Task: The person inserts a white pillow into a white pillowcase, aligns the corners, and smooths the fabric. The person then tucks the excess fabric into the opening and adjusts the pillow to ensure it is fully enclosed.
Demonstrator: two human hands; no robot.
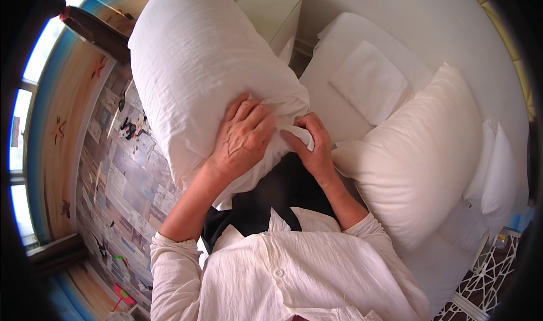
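Observation:
A plump pillow in a white pillowcase leans across my lap, with its gathered end towards me. My left hand lies over that end, back up, its bent fingers gripping the bunched cloth; the thumb side is blurred. Close to its right, my right hand pinches a fold of the pillowcase's hem between thumb and fingers. Loose cloth hangs below my left wrist over my black trousers. What is inside the gathered end is hidden by cloth and hands.
To my right, a cream pillow rests on a white bed, near a folded white cloth. Smaller white pillows stand beyond it. A pale cabinet is ahead. Small items lie on the patterned floor at left.

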